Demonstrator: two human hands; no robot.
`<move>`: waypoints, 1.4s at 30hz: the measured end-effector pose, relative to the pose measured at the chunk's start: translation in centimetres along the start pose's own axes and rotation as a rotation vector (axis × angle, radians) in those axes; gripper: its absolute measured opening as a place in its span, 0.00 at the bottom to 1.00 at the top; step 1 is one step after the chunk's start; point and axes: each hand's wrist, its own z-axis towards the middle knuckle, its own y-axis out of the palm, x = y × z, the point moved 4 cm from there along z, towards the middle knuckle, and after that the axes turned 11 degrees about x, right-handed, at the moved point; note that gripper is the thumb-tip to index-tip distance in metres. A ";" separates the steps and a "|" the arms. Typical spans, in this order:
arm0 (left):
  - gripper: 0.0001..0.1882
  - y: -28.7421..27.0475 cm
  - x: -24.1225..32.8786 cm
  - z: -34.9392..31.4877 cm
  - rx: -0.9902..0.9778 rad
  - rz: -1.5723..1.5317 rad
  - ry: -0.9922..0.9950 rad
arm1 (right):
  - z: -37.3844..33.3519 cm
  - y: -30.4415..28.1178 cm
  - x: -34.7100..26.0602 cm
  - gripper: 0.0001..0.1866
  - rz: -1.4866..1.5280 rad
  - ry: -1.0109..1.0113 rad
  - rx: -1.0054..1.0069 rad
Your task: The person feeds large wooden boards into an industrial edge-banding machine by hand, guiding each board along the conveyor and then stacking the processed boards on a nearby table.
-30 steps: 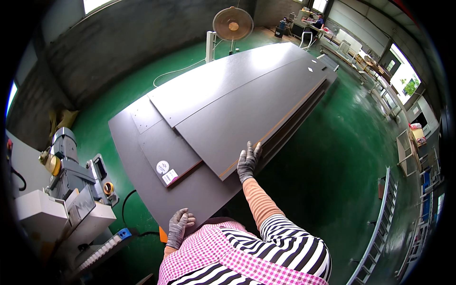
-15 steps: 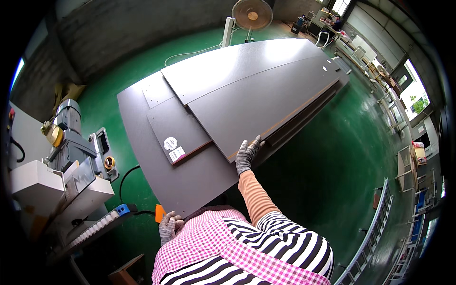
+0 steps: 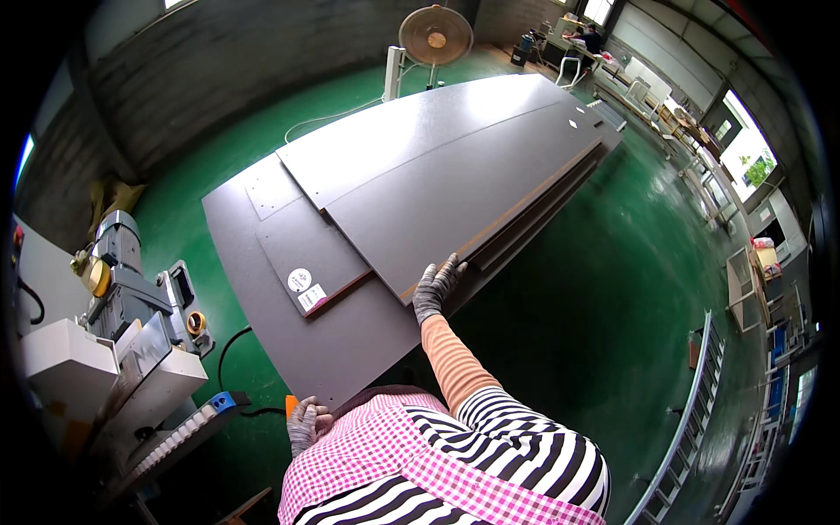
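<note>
At the far left stands a grey-and-white machine [image 3: 131, 302], with a grey motor [image 3: 116, 241] and a yellow-orange tape roll [image 3: 196, 323] on it; below reaches a row of white rollers [image 3: 179, 440] with a blue end. A black cable [image 3: 225, 354] bends across the green floor [image 3: 647, 227] beside it. Next comes an orange piece [image 3: 290, 405], just beside the gloved left hand [image 3: 306, 423], whose fingers are curled at the near corner of the lowest panel [image 3: 341, 350]; whether they grip it I cannot tell. On that wide dark panel lies a smaller panel [image 3: 306, 245] bearing a round white sticker [image 3: 299, 280] and a label [image 3: 311, 298]; the top panel [image 3: 437, 184] partly covers it and runs far to the right. Behind stands a round fan [image 3: 436, 35]. The gloved right hand [image 3: 435, 290] is partly open, fingers laid over the top panel's edge beside its near corner; the thumb's hold is unclear. Rightward are a striped sleeve [image 3: 542, 437], another person [image 3: 591, 39] far back and, at the right, a ladder-like metal frame [image 3: 687, 420].
</note>
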 end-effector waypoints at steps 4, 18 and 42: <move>0.15 -0.1 0.9 -2.5 -0.107 -0.037 0.055 | 0.2 0.4 -1.0 0.31 -0.071 -0.179 -0.063; 0.14 -10.3 -2.1 -5.8 0.502 -0.161 0.352 | -0.4 -0.5 -5.0 0.18 0.497 -0.282 -0.382; 0.15 -21.0 -1.8 -10.8 0.857 -0.047 0.643 | -28.0 -12.7 -15.3 0.18 0.437 0.079 -1.521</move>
